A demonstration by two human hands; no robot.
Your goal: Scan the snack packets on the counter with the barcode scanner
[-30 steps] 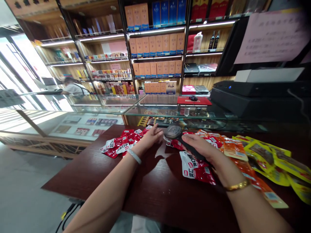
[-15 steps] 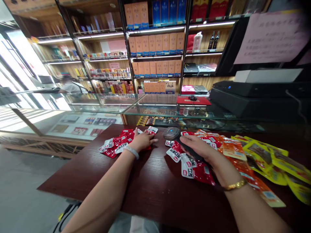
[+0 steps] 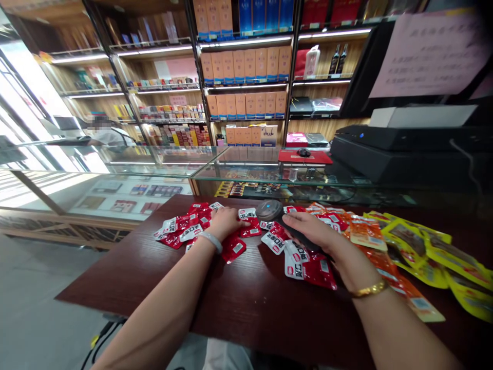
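My left hand (image 3: 226,224) rests on a loose spread of red-and-white snack packets (image 3: 190,232). Its thumb points right, apart from the other fingers, which bend down and are partly hidden; I see nothing gripped in it. Just beyond the thumb lies another red packet (image 3: 251,229), and one more red packet (image 3: 233,250) sits below the palm. In my right hand (image 3: 314,231) is a black handheld barcode scanner (image 3: 271,210), fingers wrapped round its handle and its round head facing left. Beneath the scanner is a second group of red-and-white packets (image 3: 296,254).
Orange packets (image 3: 367,232) and yellow packets (image 3: 408,241) lie right on the dark wooden table (image 3: 131,272). Behind stands a glass display counter (image 3: 215,167) with a mouse (image 3: 304,152) on a red mat. Black equipment (image 3: 404,154) fills the right. A person (image 3: 110,134) is at far left.
My left hand's fingers, spread before, have drawn in and bent. Red packets now show at its right and below it. The right hand keeps its hold on the scanner.
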